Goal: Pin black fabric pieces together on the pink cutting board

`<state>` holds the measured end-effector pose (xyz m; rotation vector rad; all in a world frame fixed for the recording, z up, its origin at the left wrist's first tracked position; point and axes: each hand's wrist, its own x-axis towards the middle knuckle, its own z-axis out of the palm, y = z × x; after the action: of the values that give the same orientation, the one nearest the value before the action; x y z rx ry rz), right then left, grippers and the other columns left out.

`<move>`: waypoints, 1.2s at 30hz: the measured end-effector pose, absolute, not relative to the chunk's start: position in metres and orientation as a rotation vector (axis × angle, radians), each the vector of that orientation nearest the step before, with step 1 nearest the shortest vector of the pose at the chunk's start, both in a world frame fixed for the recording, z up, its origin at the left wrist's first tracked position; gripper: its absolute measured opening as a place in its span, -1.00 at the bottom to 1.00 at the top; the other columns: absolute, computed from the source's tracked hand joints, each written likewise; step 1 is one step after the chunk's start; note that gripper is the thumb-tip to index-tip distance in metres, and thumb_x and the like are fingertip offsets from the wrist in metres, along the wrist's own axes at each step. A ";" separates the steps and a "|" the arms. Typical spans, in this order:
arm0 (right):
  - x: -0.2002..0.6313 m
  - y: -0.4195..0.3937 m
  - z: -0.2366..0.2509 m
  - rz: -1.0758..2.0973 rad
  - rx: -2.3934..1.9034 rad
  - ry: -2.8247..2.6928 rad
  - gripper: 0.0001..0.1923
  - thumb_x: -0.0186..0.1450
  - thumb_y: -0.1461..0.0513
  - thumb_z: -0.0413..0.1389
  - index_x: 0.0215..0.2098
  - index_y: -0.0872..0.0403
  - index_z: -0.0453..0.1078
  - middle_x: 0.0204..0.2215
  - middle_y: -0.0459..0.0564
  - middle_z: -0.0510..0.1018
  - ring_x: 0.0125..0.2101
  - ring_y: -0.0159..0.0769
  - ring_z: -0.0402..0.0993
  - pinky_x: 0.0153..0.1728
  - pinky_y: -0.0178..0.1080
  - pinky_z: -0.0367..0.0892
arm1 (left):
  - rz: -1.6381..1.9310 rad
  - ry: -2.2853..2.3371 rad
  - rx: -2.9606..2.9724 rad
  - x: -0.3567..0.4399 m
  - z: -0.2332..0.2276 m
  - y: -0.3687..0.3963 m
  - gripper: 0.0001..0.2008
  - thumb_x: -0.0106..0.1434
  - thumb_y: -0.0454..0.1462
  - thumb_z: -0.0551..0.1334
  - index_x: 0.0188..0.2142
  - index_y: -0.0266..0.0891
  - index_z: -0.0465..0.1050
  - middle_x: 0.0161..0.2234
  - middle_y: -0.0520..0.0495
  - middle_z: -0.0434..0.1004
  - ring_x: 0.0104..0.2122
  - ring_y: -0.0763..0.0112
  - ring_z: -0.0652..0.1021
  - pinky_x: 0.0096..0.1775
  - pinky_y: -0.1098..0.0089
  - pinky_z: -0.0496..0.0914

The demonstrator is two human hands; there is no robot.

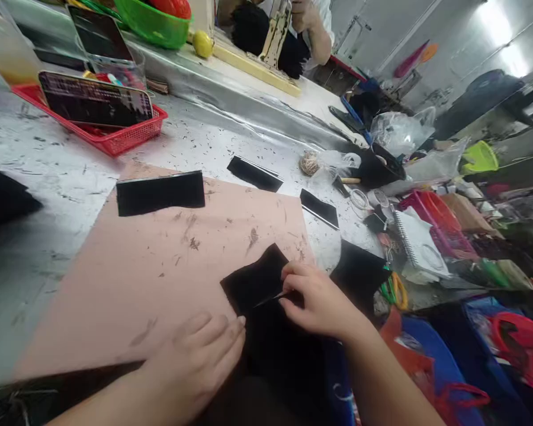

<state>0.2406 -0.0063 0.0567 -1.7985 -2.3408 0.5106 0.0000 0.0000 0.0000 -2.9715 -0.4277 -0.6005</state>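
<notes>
A piece of black fabric (253,281) lies at the near edge of a pink board (160,260). My left hand (199,355) rests flat, fingers together, on the board with its fingertips touching the fabric's left edge. My right hand (315,299) pinches a thin pointed metal tool (273,297), its tip lying on the fabric. More black fabric (279,361) hangs off the table between my arms.
Black folded strips (160,193) (254,173) (318,207) lie on the board and the grey table. A red basket (115,139) with a phone (95,100) stands at back left. A notebook (420,242), scissors (393,290) and bags crowd the right. Another person (311,29) works at the far end.
</notes>
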 end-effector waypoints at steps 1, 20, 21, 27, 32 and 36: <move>0.241 -0.005 0.057 0.511 -1.793 -2.341 -0.95 0.09 0.30 0.09 -0.50 0.10 0.27 -0.30 -0.04 0.38 -0.29 -0.28 0.32 -0.22 -0.18 0.21 | -0.586 -0.406 -2.952 0.002 0.001 -0.002 -0.65 0.14 -0.36 0.04 -0.08 -0.32 0.38 -0.09 -0.09 0.45 -0.19 0.28 0.39 -0.16 0.31 0.19; 0.239 0.004 0.058 0.398 -1.872 -2.379 -0.90 0.11 0.26 0.13 -0.52 0.11 0.31 -0.38 -0.06 0.36 -0.35 -0.32 0.29 -0.28 -0.21 0.18 | -0.361 -0.312 -2.894 0.053 0.010 0.008 -0.84 0.04 -0.28 0.16 -0.38 -0.29 0.45 -0.06 -0.28 0.42 -0.54 0.34 0.33 -0.53 0.31 0.03; 0.242 0.003 0.058 0.399 -1.907 -2.335 -0.89 0.10 0.25 0.14 -0.52 0.10 0.30 -0.38 -0.05 0.35 -0.34 -0.30 0.28 -0.28 -0.21 0.19 | -0.358 -0.318 -2.893 0.055 0.010 0.008 -0.84 0.03 -0.28 0.15 -0.39 -0.29 0.45 -0.06 -0.27 0.43 -0.55 0.34 0.32 -0.53 0.31 0.02; 0.271 -0.007 0.054 0.630 -2.045 -1.953 -0.92 0.09 0.29 0.03 -0.53 0.08 0.19 -0.48 -0.09 0.31 -0.44 -0.33 0.25 -0.40 -0.27 0.17 | -0.486 -0.339 -2.875 0.056 0.008 0.010 -0.78 0.06 -0.29 0.13 -0.29 -0.28 0.45 -0.13 -0.21 0.48 -0.54 0.33 0.35 -0.51 0.33 0.06; 0.281 -0.009 0.042 0.727 -2.074 -1.766 -0.86 0.15 0.26 -0.04 -0.56 0.07 0.12 -0.56 -0.14 0.28 -0.49 -0.37 0.20 -0.46 -0.31 0.11 | -0.467 -0.332 -2.876 0.057 0.004 0.013 -0.80 0.07 -0.28 0.11 -0.31 -0.28 0.44 -0.14 -0.23 0.48 -0.55 0.34 0.34 -0.50 0.33 0.07; 0.279 -0.005 0.042 0.707 -2.101 -1.766 -0.82 0.16 0.26 -0.04 -0.59 0.07 0.08 -0.57 -0.14 0.26 -0.50 -0.38 0.19 -0.47 -0.32 0.08 | -0.492 -0.336 -2.843 0.058 0.002 0.014 -0.81 0.06 -0.35 0.10 -0.33 -0.26 0.43 -0.16 -0.18 0.50 -0.55 0.35 0.33 -0.48 0.32 0.07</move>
<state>0.2794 -0.0052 0.0421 -2.1012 -1.7659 0.7072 0.0578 0.0135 0.0021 -2.8426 -0.3363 -0.4924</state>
